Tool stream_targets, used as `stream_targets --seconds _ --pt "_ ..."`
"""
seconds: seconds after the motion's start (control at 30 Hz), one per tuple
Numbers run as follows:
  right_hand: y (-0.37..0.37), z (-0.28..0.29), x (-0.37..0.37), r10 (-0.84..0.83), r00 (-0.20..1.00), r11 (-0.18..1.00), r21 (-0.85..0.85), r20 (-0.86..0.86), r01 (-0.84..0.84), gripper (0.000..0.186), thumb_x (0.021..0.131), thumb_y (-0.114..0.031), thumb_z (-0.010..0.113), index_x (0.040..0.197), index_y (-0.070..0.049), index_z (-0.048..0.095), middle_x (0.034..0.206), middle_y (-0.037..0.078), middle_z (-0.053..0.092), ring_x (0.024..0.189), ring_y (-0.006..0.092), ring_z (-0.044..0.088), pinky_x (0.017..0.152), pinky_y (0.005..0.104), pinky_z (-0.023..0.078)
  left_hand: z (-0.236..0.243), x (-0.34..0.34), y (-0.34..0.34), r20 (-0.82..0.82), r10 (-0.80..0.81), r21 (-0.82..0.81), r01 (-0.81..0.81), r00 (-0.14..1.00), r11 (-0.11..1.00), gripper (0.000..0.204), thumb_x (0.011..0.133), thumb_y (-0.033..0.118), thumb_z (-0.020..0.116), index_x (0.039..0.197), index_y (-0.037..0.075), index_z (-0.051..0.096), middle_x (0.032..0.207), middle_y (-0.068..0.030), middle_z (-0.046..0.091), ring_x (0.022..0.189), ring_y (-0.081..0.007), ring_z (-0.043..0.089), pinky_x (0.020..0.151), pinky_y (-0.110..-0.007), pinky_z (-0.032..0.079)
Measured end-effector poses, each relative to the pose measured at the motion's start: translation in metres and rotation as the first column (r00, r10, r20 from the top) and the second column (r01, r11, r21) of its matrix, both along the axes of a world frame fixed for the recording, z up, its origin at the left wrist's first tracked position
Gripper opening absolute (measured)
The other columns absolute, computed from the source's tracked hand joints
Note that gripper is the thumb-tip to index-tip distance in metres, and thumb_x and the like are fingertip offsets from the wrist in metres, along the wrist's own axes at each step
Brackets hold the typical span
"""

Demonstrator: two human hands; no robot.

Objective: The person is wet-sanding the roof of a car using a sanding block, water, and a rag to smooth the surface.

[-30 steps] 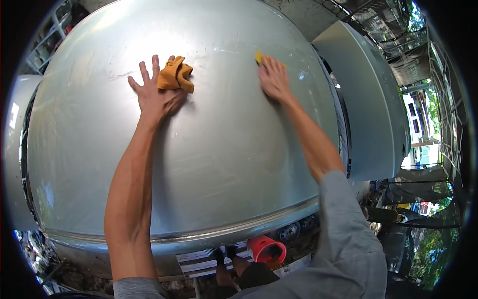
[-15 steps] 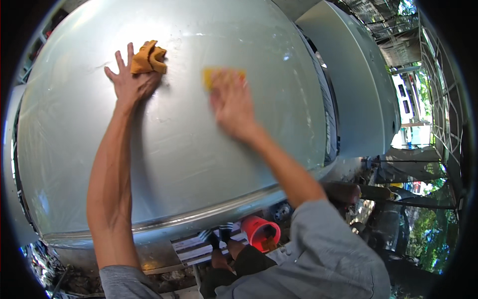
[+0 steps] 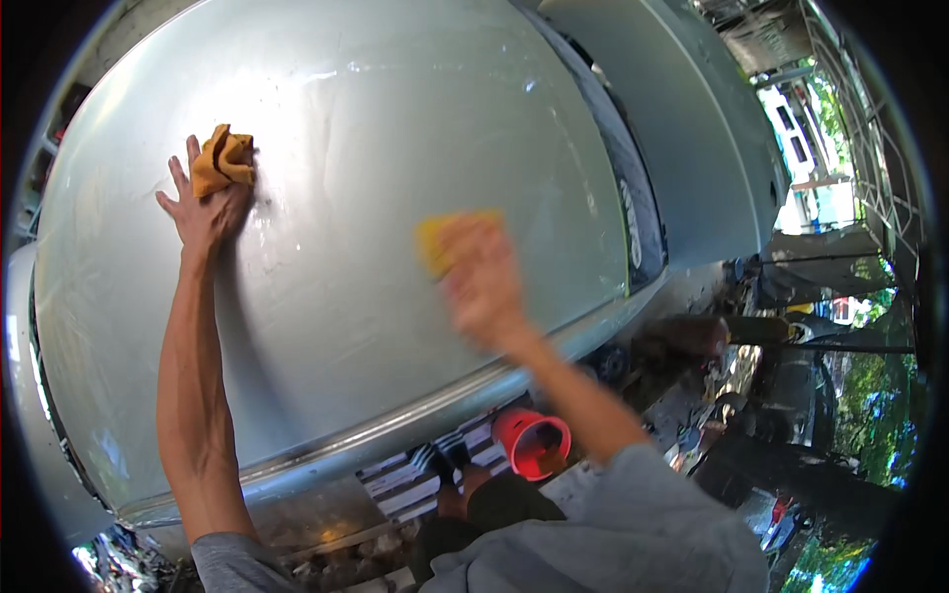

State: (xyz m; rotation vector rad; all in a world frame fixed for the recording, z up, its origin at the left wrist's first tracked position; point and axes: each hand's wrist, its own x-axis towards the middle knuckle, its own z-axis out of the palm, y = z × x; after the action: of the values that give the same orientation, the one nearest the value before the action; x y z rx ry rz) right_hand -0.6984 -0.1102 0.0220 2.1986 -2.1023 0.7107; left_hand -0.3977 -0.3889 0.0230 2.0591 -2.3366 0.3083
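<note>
Silver car panel (image 3: 376, 148), broad and curved, runs down to a chrome trim edge (image 3: 395, 435) at its lower rim. Wide bare metal lies between the two hands.

Left hand (image 3: 206, 212) is spread flat, palm on the panel, fingers splayed, touching a crumpled orange cloth (image 3: 222, 158) at the fingertips.

Right hand (image 3: 482, 282) is motion-blurred, pressing a yellow sponge (image 3: 440, 237) onto the panel mid-surface; its grip is too smeared to tell.

Panel shows wet streaks and glare. A red bucket (image 3: 534, 445) stands on the ground below the edge. Outdoor yard, trees at right.
</note>
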Motion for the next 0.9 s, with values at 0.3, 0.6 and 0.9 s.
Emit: stream_targets --seconds 0.3,0.6,0.9 --pt "-0.035 0.021 0.110 -0.178 0.982 0.981 -0.087 -0.065 0.172 0.049 0.097 -0.026 0.041 0.141 -0.007 0.042 0.145 0.016 0.042 0.135 0.0352 0.036 0.113 0.0488 0.024 -0.012 0.021 -0.008 0.018 -0.082 -0.048 0.083 0.996 0.995 0.078 0.088 0.067 0.040 0.152 0.026 0.024 0.161 -0.0066 0.011 0.145 -0.0412 0.010 0.107 -0.071 0.008" --pt "-0.061 0.013 0.103 -0.499 0.865 0.866 -0.063 -0.054 0.495 0.061 0.096 -0.043 0.041 0.144 -0.007 0.038 0.147 0.020 0.038 0.139 0.0386 0.029 0.113 0.0564 0.017 0.005 0.047 0.053 -0.180 -0.356 -0.090 0.345 0.917 0.934 0.073 0.091 0.052 0.047 0.152 0.018 0.026 0.160 -0.0107 0.016 0.146 -0.0370 0.015 0.115 -0.058 0.010" --pt "0.016 0.027 0.238 -0.686 0.693 0.724 0.117 0.221 0.680 0.067 0.098 -0.045 0.034 0.144 0.003 0.033 0.151 0.028 0.027 0.143 0.0432 0.018 0.114 0.0590 0.009 0.001 0.046 0.044 -0.197 -0.432 -0.094 0.422 0.880 0.902 0.075 0.089 0.056 0.046 0.150 0.017 0.030 0.159 -0.0139 0.017 0.146 -0.0385 0.013 0.113 -0.059 0.011"
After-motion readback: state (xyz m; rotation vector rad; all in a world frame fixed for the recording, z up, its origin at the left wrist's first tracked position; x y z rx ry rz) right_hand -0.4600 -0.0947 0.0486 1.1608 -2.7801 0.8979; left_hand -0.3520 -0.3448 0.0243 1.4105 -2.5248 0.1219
